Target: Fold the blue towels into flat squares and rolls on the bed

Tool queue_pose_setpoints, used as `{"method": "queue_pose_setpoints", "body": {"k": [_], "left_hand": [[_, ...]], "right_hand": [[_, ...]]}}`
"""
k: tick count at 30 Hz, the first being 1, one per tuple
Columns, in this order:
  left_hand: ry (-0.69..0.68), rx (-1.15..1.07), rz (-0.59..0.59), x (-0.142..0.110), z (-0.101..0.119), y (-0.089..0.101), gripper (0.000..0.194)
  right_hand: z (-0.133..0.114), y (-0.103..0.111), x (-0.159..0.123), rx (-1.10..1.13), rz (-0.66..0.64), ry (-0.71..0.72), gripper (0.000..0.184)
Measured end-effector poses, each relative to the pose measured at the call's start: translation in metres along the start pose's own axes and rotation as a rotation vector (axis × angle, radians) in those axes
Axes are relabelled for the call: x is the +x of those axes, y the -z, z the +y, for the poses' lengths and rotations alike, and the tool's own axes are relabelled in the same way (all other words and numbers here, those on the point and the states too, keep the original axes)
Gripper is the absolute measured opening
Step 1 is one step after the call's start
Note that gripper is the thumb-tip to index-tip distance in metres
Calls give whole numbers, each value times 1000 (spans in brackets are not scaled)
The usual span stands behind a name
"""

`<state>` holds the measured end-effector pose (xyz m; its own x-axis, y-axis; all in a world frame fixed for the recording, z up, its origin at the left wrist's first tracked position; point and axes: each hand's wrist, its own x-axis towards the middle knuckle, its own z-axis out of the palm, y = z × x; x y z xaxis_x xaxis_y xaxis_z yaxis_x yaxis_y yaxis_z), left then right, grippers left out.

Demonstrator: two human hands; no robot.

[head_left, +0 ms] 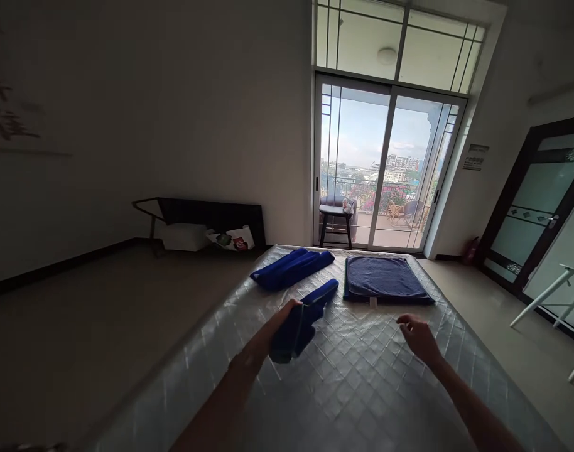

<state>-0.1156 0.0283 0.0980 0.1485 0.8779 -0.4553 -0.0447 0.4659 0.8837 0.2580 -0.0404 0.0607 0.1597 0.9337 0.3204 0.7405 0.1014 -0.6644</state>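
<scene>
One grip by left hand (291,306) on blue cloth (294,333), likely to stop flopping. Loosely bent, open, empty fingers on right hand (419,340).

Cannot see most fingers of the left hand (289,309), hidden by the blue cloth (294,333), nor separate every curled finger of the right hand (416,333). Lose both forearms and the near end of the mattress (357,389) past the bottom edge. Cannot read the white tag (373,302) right of centre, the small wall sign (476,157) at right, or the red characters (7,113), cropped at the left edge. Find the white stool (546,295) and dark-framed door (534,201) cropped at right, distant buildings (402,164) too small for detail.
</scene>
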Motion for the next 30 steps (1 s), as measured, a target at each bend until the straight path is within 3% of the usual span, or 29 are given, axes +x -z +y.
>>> {"method": "queue_pose_setpoints", "body": {"k": [3, 7, 11, 17, 23, 27, 30], "left_hand": [[22, -122, -25, -37, -28, -9, 53], [-110, -141, -69, -107, -85, -33, 57], [-293, 34, -61, -165, -131, -48, 70], [-406, 243, 135, -212, -159, -46, 68], [-479, 20, 182, -223, -155, -56, 65], [-405, -185, 43, -216, -147, -76, 59], [-373, -131, -25, -208, -153, -92, 60]], "right_hand": [[-69, -22, -59, 343, -375, -56, 34], [-136, -52, -137, 822, -635, -225, 64], [-158, -70, -189, 966, -541, -309, 74], [-159, -69, -233, 1002, -493, -309, 70], [-162, -44, -250, 1059, -435, -305, 59], [-155, -20, -244, 1071, -362, -214, 49], [-147, -12, -238, 1077, -289, -189, 46]]}}
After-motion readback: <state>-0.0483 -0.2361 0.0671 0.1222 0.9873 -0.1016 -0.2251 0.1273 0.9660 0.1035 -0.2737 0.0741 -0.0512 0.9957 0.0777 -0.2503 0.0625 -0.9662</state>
